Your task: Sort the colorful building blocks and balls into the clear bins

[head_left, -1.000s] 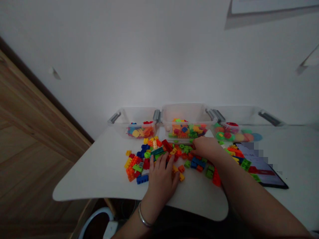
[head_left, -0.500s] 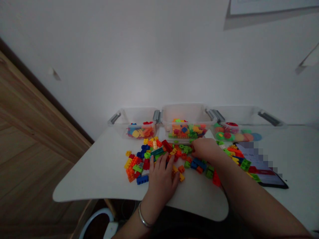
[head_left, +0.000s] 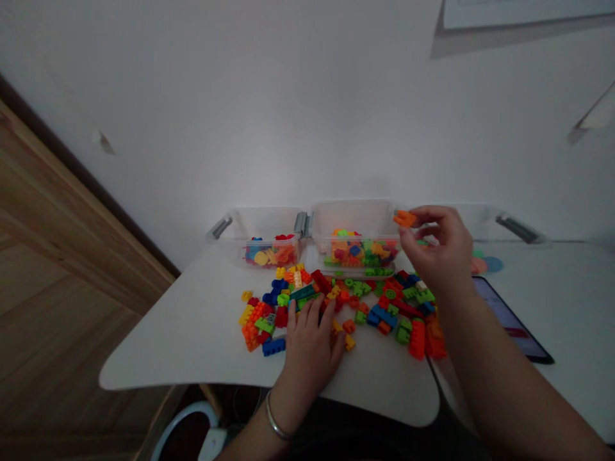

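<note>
Between the thumb and fingers of my right hand is a small orange toy brick, raised near the right end of the middle clear plastic box. My left hand lies with fingers spread on the near side of a heap of coloured building bricks, its fingertips touching them. A blue brick sits just left of that hand. Red bricks and green bricks lie at the heap's right side. Mixed bricks fill the bottom of the middle box.
A left clear box holds coloured pieces. The right clear box, holding round pieces, is partly hidden by my right hand. A tablet lies on the right of the white table. Wooden panelling stands at left.
My right hand has risen from the heap, up and to the right, with an orange toy brick pinched in it. Bricks it covered now show. My left hand has stayed in place.
</note>
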A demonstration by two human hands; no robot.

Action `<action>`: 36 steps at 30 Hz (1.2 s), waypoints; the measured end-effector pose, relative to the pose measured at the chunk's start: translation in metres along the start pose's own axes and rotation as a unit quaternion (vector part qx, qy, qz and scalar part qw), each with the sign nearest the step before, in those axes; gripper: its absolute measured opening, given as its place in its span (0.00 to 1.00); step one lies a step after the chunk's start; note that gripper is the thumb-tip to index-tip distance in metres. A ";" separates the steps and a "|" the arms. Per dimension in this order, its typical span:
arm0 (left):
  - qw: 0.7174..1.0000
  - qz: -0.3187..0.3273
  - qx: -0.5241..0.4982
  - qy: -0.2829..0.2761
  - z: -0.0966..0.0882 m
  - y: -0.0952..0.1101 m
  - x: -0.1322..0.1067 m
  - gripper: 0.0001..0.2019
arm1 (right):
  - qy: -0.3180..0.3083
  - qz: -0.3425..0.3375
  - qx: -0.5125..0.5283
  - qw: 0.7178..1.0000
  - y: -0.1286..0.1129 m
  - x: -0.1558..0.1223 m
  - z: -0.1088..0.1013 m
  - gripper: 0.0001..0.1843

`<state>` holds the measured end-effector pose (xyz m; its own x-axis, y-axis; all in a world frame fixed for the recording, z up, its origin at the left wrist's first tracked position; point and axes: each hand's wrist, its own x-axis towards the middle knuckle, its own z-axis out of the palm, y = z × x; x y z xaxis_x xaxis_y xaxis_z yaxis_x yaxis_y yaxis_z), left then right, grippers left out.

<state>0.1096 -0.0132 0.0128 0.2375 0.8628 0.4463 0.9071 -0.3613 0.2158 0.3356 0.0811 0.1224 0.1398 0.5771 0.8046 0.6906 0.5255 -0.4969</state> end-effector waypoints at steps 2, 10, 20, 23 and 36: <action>1.000 -0.001 0.001 0.002 0.000 0.000 0.000 0.23 | 0.071 0.014 0.018 0.997 0.013 -0.001 0.007 0.14; 1.000 -0.001 0.005 -0.005 -0.001 0.000 0.000 0.24 | 0.044 -0.007 -0.099 0.994 0.046 0.001 0.020 0.12; 1.000 0.004 0.019 -0.006 0.000 0.000 0.000 0.24 | -0.036 0.000 -0.159 0.987 0.061 0.001 0.027 0.20; 1.000 0.004 0.021 -0.005 0.001 0.000 0.000 0.24 | -0.022 -0.010 -0.161 0.987 0.064 0.001 0.027 0.21; 1.000 0.011 0.020 0.005 0.002 -0.002 -0.001 0.24 | -0.080 -0.057 -0.062 0.993 0.003 0.011 -0.009 0.12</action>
<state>0.1087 -0.0125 0.0105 0.2554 0.8511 0.4586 0.9146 -0.3665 0.1708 0.3452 0.0834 0.1329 -0.0524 0.6153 0.7865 0.7789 0.5181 -0.3534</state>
